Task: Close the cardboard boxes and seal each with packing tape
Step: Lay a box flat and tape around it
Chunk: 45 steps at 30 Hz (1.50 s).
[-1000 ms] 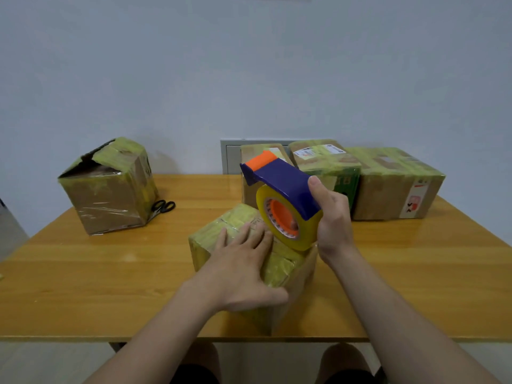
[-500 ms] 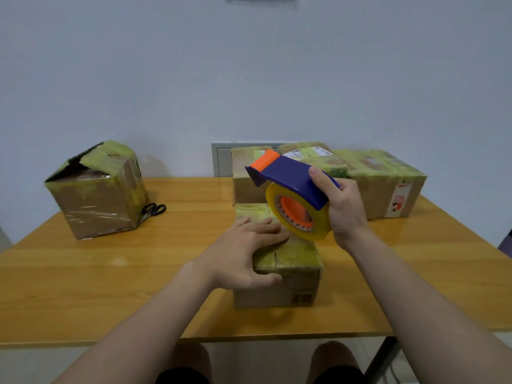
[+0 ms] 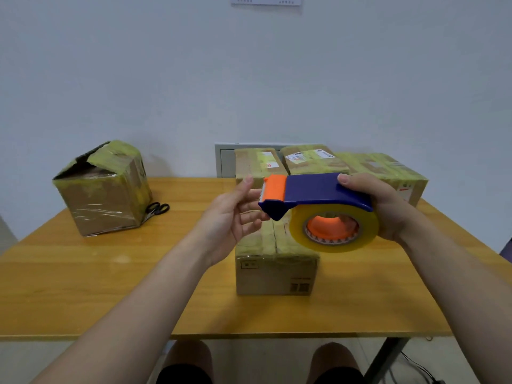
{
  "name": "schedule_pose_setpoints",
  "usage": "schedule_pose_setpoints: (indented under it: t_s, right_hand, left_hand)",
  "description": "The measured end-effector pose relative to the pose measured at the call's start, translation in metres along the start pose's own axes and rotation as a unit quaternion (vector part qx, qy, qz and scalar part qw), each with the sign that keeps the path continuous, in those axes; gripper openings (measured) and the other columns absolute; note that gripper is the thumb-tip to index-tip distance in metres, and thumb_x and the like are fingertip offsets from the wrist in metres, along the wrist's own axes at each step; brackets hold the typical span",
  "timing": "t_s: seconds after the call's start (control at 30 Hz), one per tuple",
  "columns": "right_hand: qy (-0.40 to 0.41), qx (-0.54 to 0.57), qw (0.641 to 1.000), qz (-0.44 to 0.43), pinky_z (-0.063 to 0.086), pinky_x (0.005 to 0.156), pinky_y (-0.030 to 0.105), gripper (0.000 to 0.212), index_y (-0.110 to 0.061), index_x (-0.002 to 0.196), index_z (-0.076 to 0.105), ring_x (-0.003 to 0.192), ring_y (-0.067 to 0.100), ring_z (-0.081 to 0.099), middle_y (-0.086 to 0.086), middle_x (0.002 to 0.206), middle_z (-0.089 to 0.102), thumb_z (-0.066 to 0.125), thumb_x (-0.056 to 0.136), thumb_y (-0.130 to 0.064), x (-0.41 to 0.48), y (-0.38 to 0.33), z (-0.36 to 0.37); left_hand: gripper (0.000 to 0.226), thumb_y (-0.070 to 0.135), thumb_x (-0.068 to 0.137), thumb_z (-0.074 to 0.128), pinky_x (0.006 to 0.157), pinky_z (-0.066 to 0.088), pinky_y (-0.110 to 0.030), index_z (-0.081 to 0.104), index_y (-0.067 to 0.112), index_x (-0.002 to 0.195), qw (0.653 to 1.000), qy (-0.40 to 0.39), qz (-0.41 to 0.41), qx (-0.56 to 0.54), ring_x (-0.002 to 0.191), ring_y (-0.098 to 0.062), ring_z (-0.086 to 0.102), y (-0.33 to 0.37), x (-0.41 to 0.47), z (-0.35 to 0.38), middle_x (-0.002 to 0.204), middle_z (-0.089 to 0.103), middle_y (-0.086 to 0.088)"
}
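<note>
My right hand (image 3: 379, 206) grips a blue and orange tape dispenser (image 3: 313, 194) loaded with a yellowish roll of packing tape (image 3: 336, 231), held in the air over a small closed cardboard box (image 3: 274, 267) at the table's middle. My left hand (image 3: 232, 217) is raised off the box, palm turned toward the dispenser's orange cutter end, fingers relaxed and reaching under its nose; whether they touch the tape end I cannot tell. A cardboard box with a gaping top flap (image 3: 104, 189) stands at the left.
Three taped boxes (image 3: 313, 160) line the back of the wooden table (image 3: 110, 286) against the wall. Black scissors (image 3: 158, 208) lie beside the left box. A table leg and cables show at the bottom right.
My left hand lifted off the small box and came up to the dispenser's cutter end. My right hand turned the dispenser level and raised it. The box now sits square to me.
</note>
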State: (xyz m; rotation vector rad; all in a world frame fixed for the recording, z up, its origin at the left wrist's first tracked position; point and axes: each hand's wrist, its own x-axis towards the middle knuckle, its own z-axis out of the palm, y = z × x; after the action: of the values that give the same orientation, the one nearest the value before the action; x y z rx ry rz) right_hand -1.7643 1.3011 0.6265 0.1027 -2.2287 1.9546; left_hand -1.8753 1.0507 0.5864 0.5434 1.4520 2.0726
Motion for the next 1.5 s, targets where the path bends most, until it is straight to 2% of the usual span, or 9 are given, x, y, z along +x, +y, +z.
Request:
schedule_pose_setpoints:
  t_s: [0.13, 0.3, 0.43, 0.77, 0.87, 0.97, 1.03, 1.13, 1.5]
  right_hand:
    - [-0.022, -0.016, 1.0, -0.005, 0.051, 0.062, 0.031, 0.061, -0.01, 0.084, 0.076, 0.067, 0.025, 0.064, 0.012, 0.079, 0.07, 0.084, 0.058, -0.065, 0.003, -0.001, 0.002]
    - [-0.039, -0.003, 0.999, 0.005, 0.052, 0.063, 0.033, 0.087, 0.001, 0.099, 0.07, 0.07, 0.027, 0.065, 0.015, 0.086, 0.069, 0.089, 0.049, -0.067, 0.004, -0.005, 0.004]
    - [-0.085, 0.008, 0.996, 0.005, 0.055, 0.061, 0.028, 0.063, -0.017, 0.085, 0.079, 0.067, 0.02, 0.068, 0.007, 0.08, 0.073, 0.09, 0.048, -0.067, 0.005, -0.011, 0.008]
    - [-0.103, 0.013, 0.995, 0.01, 0.057, 0.063, 0.027, 0.064, -0.02, 0.088, 0.08, 0.072, 0.019, 0.07, 0.006, 0.086, 0.074, 0.089, 0.047, -0.069, 0.006, -0.016, 0.016]
    - [-0.106, 0.034, 0.994, 0.012, 0.059, 0.064, 0.027, 0.062, -0.023, 0.088, 0.081, 0.073, 0.018, 0.071, 0.004, 0.087, 0.076, 0.09, 0.045, -0.067, 0.004, -0.016, 0.015]
    - [-0.099, 0.05, 0.994, 0.019, 0.06, 0.061, 0.026, 0.064, -0.024, 0.087, 0.082, 0.071, 0.017, 0.072, 0.003, 0.085, 0.076, 0.092, 0.04, -0.066, 0.002, -0.013, 0.015]
    - [-0.094, 0.06, 0.994, 0.02, 0.06, 0.06, 0.026, 0.066, -0.023, 0.089, 0.083, 0.071, 0.017, 0.072, 0.004, 0.084, 0.076, 0.093, 0.038, -0.065, 0.002, -0.01, 0.015]
    - [-0.101, 0.041, 0.994, 0.027, 0.059, 0.061, 0.027, 0.066, -0.021, 0.088, 0.082, 0.071, 0.019, 0.071, 0.005, 0.085, 0.076, 0.092, 0.041, -0.066, 0.003, -0.008, 0.013]
    - [-0.141, -0.019, 0.984, 0.104, 0.057, 0.072, 0.037, 0.051, -0.022, 0.091, 0.081, 0.08, 0.024, 0.07, 0.01, 0.094, 0.074, 0.087, 0.053, -0.055, 0.007, -0.009, 0.006]
  left_hand:
    - [0.04, 0.036, 0.082, 0.073, 0.055, 0.055, -0.014, 0.069, 0.008, 0.11, 0.995, -0.01, -0.051, -0.09, 0.065, -0.009, 0.069, 0.003, -0.01, 0.005, 0.093, 0.075, -0.013]
    - [0.061, 0.023, 0.065, 0.096, 0.051, 0.056, -0.015, 0.068, 0.003, 0.115, 0.971, -0.059, -0.096, -0.21, 0.061, -0.009, 0.07, -0.006, -0.016, -0.002, 0.088, 0.074, -0.01]
    - [0.031, 0.011, 0.083, 0.067, 0.05, 0.054, -0.014, 0.065, -0.001, 0.112, 0.981, -0.036, -0.096, -0.164, 0.059, -0.008, 0.067, -0.004, -0.018, -0.002, 0.081, 0.071, -0.009]
    - [0.045, 0.017, 0.08, 0.054, 0.049, 0.05, -0.017, 0.056, 0.001, 0.122, 0.972, -0.039, -0.125, -0.197, 0.055, -0.012, 0.058, 0.001, -0.018, -0.004, 0.081, 0.058, -0.006]
    - [0.053, 0.029, 0.084, 0.077, 0.05, 0.054, -0.017, 0.063, -0.001, 0.126, 0.965, -0.059, -0.122, -0.226, 0.056, -0.013, 0.066, -0.004, -0.02, -0.009, 0.086, 0.069, -0.011]
    - [0.084, 0.014, 0.051, 0.104, 0.052, 0.056, -0.015, 0.066, 0.002, 0.124, 0.961, -0.092, -0.11, -0.236, 0.059, -0.01, 0.069, -0.009, -0.023, -0.01, 0.088, 0.072, -0.01]
    - [0.066, 0.005, 0.05, 0.103, 0.053, 0.056, -0.014, 0.077, 0.002, 0.111, 0.962, -0.092, -0.103, -0.233, 0.063, -0.009, 0.07, -0.011, -0.025, -0.01, 0.09, 0.072, -0.01]
    - [0.027, 0.002, 0.076, 0.081, 0.053, 0.055, -0.014, 0.081, 0.005, 0.103, 0.981, -0.045, -0.092, -0.164, 0.068, -0.008, 0.07, -0.008, -0.026, -0.01, 0.093, 0.073, -0.011]
    - [0.02, 0.006, 0.09, 0.076, 0.053, 0.055, -0.017, 0.075, 0.009, 0.11, 0.979, 0.089, -0.028, 0.181, 0.062, -0.011, 0.069, 0.011, -0.027, -0.008, 0.081, 0.078, -0.014]
